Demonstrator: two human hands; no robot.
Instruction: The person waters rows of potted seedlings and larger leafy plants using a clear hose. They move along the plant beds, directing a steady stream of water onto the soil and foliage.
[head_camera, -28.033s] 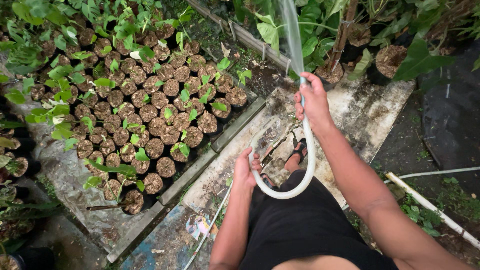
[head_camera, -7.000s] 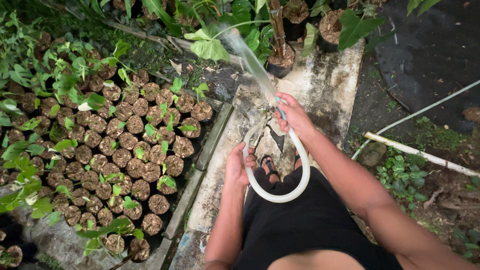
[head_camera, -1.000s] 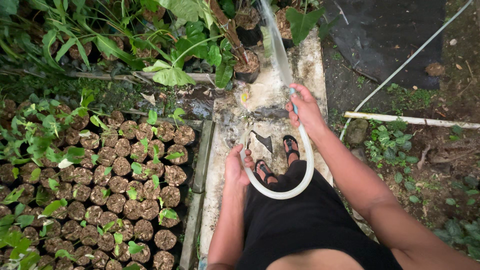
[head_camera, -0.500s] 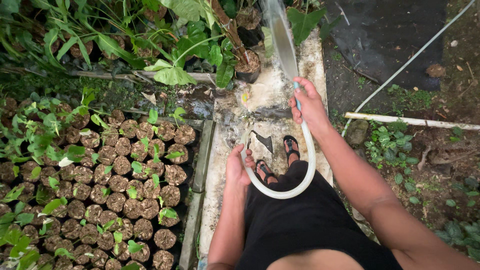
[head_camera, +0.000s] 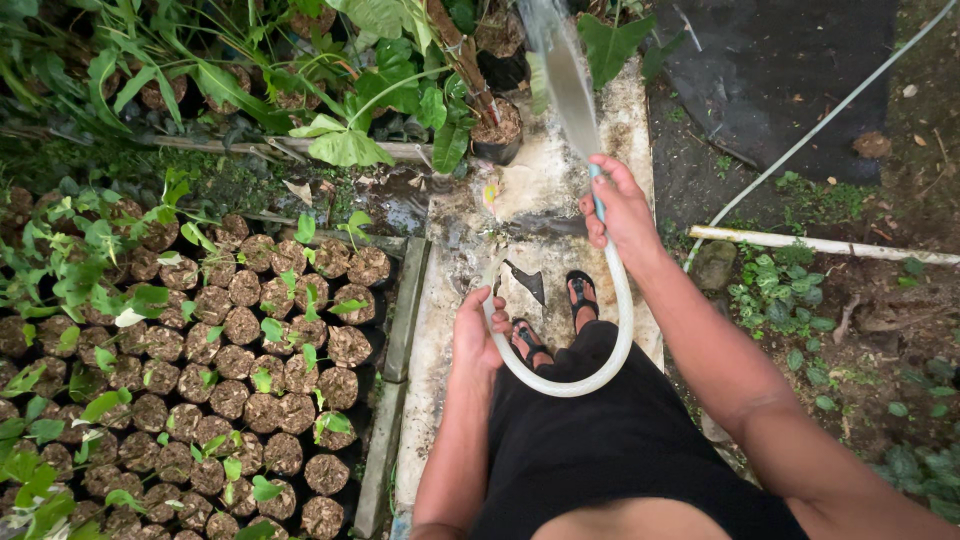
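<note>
My right hand (head_camera: 620, 208) grips the end of a pale hose (head_camera: 600, 362) and a fan of water (head_camera: 562, 70) sprays forward from it. The hose loops down in front of my black shorts and comes back up to my left hand (head_camera: 476, 332), which holds it lower down. The spray reaches toward a dark pot with a stem (head_camera: 496, 132) and large-leaved plants (head_camera: 350, 140) at the far end of a wet concrete slab (head_camera: 440, 300). My feet in black sandals (head_camera: 582, 296) stand on that slab.
Several small soil-filled seedling bags (head_camera: 260, 370) with green sprouts are packed together at the left, edged by a concrete curb (head_camera: 392, 380). A white pipe (head_camera: 820, 244) lies on bare ground at the right, near a black ground sheet (head_camera: 790, 70) and low weeds (head_camera: 790, 300).
Over the earlier frames I turned from the seedling bags toward the potted plants beyond the slab. In the last second the hose and both hands barely shifted; the spray keeps running.
</note>
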